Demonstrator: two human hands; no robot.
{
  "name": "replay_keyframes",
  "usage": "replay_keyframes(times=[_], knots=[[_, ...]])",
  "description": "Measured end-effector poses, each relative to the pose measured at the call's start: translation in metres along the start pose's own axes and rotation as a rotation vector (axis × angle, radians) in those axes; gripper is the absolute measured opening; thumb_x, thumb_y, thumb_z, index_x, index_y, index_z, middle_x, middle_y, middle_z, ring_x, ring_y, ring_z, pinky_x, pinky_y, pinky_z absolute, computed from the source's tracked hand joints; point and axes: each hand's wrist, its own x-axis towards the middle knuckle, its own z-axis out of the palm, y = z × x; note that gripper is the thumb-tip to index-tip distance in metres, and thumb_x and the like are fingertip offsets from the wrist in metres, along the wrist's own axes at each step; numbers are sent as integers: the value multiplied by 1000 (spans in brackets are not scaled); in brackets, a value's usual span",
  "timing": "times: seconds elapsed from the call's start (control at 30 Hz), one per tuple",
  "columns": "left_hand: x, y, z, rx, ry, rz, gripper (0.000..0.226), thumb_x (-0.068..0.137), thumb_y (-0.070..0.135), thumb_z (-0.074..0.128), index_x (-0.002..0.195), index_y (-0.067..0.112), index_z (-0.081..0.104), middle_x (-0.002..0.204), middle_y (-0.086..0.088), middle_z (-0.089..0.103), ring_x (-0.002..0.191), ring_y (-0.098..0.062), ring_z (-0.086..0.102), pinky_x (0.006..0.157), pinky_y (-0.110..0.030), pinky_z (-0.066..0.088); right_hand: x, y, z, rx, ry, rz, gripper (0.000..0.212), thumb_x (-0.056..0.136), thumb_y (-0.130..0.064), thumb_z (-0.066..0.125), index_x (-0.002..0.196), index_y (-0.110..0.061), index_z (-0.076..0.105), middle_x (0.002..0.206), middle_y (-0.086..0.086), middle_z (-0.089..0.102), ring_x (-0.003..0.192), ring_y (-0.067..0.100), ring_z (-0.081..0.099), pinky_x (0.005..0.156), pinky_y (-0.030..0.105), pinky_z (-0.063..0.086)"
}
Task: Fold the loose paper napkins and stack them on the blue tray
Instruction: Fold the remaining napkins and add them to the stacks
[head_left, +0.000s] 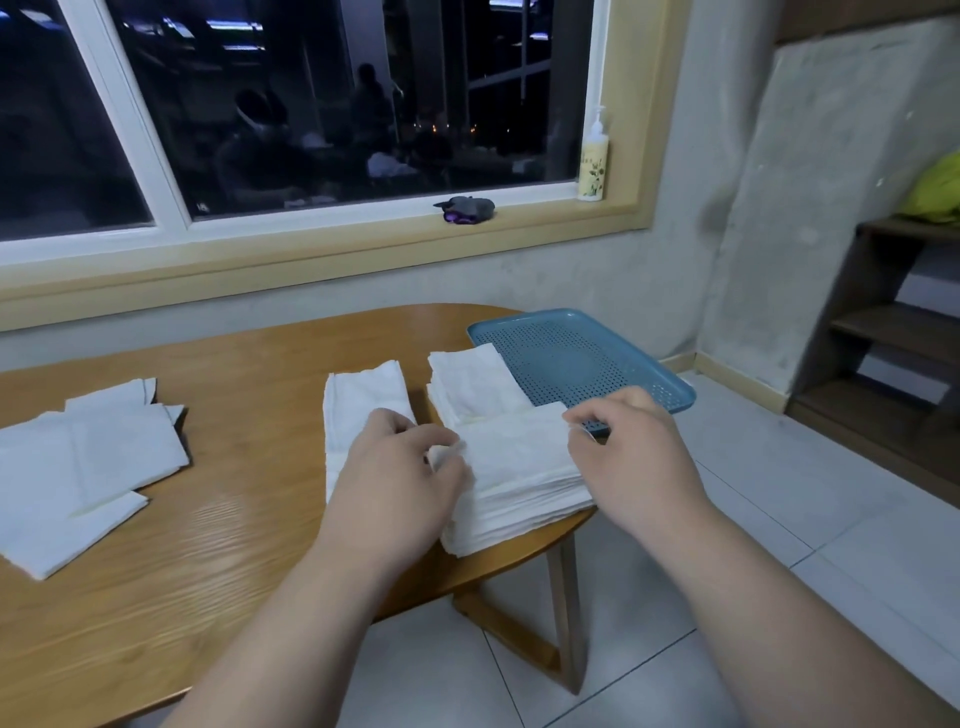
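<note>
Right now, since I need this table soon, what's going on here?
A person is sorting paper napkins at the wooden table. Both hands work the top napkin of a thick stack at the table's edge: the left hand pinches its left side, the right hand its far right corner. A second stack behind it appears to overlap the blue tray at its near corner. More loose napkins lie far left.
</note>
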Motion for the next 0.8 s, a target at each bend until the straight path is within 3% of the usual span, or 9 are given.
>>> replay_keyframes(times=[0.13, 0.27, 0.47, 0.67, 0.8], knots=[[-16, -13, -19, -7, 56, 6, 22, 88, 40, 59, 108, 40, 68, 103, 20, 41, 96, -6, 53, 78, -23, 38, -22, -28, 1, -20, -18, -134, 16, 90, -26, 58, 99, -32, 70, 103, -15, 50, 107, 9, 43, 95, 27, 39], [-40, -38, -47, 67, 66, -28, 23, 89, 43, 58, 110, 41, 66, 103, 22, 42, 87, -2, 52, 65, -12, 34, -47, -71, 24, 9, -109, -254, 18, 91, -28, 57, 102, -32, 71, 103, -18, 51, 109, 3, 41, 98, 24, 37], [-74, -104, -106, 138, 122, -147, 24, 87, 51, 56, 106, 40, 67, 105, 18, 45, 88, -6, 58, 82, -30, 46, -75, -139, 82, 20, -283, -404, 22, 95, -35, 51, 109, -33, 68, 106, -20, 50, 111, 2, 39, 99, 26, 42], [-112, -179, -171, 159, 261, -310, 19, 87, 49, 57, 100, 40, 68, 102, 25, 48, 88, 2, 55, 70, -24, 40, -94, -209, 150, 42, -435, -512, 25, 98, -36, 47, 114, -33, 66, 110, -20, 50, 111, 3, 39, 99, 26, 42], [-127, -221, -201, 194, 306, -397, 21, 89, 50, 56, 104, 40, 68, 103, 25, 47, 99, -4, 51, 74, -27, 43, -95, -252, 197, 19, -480, -578, 26, 96, -34, 48, 112, -31, 68, 110, -17, 53, 113, 7, 41, 97, 26, 41]])
